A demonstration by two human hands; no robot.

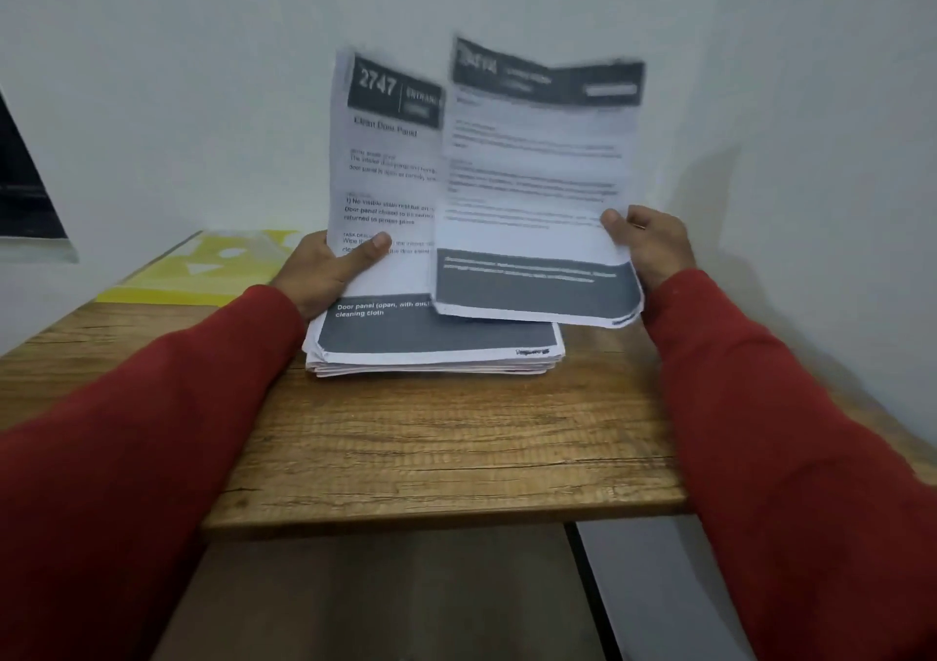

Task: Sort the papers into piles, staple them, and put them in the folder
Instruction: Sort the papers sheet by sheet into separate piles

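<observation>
Head view of a wooden table [446,457] set against a white wall [203,77]. At far left, a dark object [25,179] leans at the wall; its nature cannot be told. To its right, a yellow folder [203,267] lies flat on the table's far left part, near the wall. Next, the left hand [324,270], in a red sleeve [152,432], grips the left edge of a stack of papers [385,194], thumb curled over the front sheet and the other fingers hidden behind; the stack's lower edge rests on the table and its top tilts up toward the wall. The front sheet shows the number 2747 and a dark band at its foot. Further right, the right hand [654,245] pinches the right edge of a single sheet [537,179], thumb on the printed face, fingers behind. This sheet is raised, overlaps the stack's right part, and is blurred.
</observation>
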